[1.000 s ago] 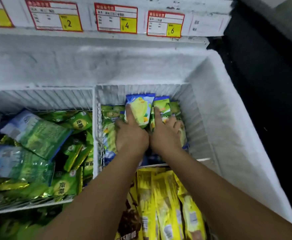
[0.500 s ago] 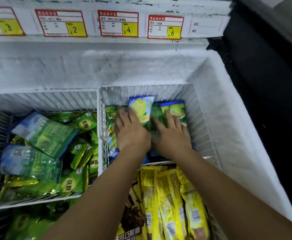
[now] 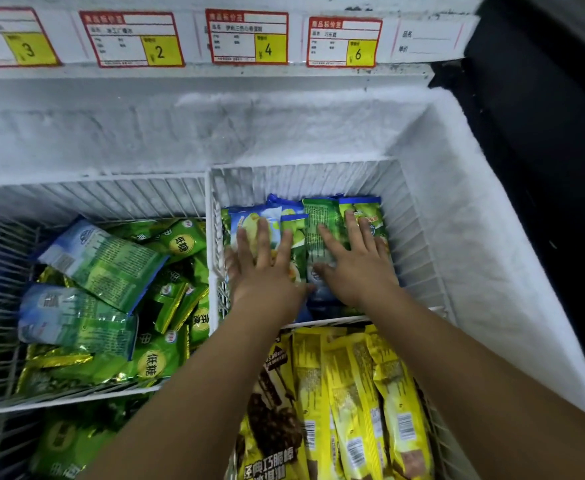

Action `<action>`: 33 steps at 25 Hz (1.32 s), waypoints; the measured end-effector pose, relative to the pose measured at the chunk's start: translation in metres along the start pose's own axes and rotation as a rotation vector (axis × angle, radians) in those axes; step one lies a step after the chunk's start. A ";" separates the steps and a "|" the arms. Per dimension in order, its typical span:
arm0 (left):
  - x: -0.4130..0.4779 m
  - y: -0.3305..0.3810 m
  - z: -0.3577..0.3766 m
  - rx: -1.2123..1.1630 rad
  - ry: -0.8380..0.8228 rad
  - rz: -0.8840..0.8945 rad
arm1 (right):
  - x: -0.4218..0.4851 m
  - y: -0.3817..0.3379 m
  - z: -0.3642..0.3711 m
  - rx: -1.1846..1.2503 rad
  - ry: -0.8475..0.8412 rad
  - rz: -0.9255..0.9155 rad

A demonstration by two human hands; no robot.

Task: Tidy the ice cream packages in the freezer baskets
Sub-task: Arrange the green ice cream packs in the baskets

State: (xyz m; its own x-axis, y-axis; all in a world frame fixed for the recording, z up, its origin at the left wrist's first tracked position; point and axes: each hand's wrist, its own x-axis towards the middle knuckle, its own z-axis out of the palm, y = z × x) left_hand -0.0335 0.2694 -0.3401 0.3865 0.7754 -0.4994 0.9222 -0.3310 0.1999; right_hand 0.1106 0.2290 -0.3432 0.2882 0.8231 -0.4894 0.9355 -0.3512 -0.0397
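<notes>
Two flat hands on packages in a frosted white chest freezer (image 3: 457, 188).

In the far right white wire basket (image 3: 419, 244), green-and-blue plastic ice cream packages (image 3: 322, 223) lie in a row; the left hand (image 3: 267, 268) and right hand (image 3: 357, 265) rest on them, fingers spread, released, gripping nothing.

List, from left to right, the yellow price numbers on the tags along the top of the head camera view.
3 tag → 2 tag → 4 tag → 6 tag → blank white label, which has no yellow number.
</notes>
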 end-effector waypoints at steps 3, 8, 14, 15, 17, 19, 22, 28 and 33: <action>0.015 -0.007 0.003 0.039 -0.012 -0.006 | 0.005 0.004 -0.001 -0.014 0.003 -0.010; 0.023 0.007 -0.002 0.098 0.063 -0.043 | 0.005 0.005 -0.008 -0.064 0.079 0.009; -0.037 0.010 -0.030 -0.221 0.349 0.173 | -0.058 -0.033 -0.025 0.067 0.474 0.116; -0.054 0.008 -0.036 -0.291 0.468 0.228 | -0.072 -0.049 -0.027 0.094 0.595 0.088; -0.082 -0.013 -0.050 -0.384 0.706 0.295 | -0.093 -0.087 -0.037 0.148 0.782 0.017; -0.099 -0.057 -0.062 -0.423 0.854 0.249 | -0.101 -0.134 -0.050 0.195 0.863 -0.065; -0.111 -0.127 -0.070 -0.473 0.747 -0.067 | -0.095 -0.206 -0.050 0.171 0.830 -0.219; -0.062 -0.219 -0.035 -0.621 0.114 -0.661 | -0.023 -0.287 -0.002 -0.040 0.168 -0.394; -0.043 -0.202 -0.020 -0.563 0.141 -0.634 | 0.013 -0.276 0.026 -0.319 0.359 -0.379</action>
State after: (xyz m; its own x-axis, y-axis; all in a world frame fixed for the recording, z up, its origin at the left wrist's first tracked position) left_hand -0.2362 0.3131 -0.3423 -0.2402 0.7956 -0.5562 0.8176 0.4747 0.3260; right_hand -0.1489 0.3248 -0.3616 -0.0776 0.9830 -0.1662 0.9854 0.1009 0.1368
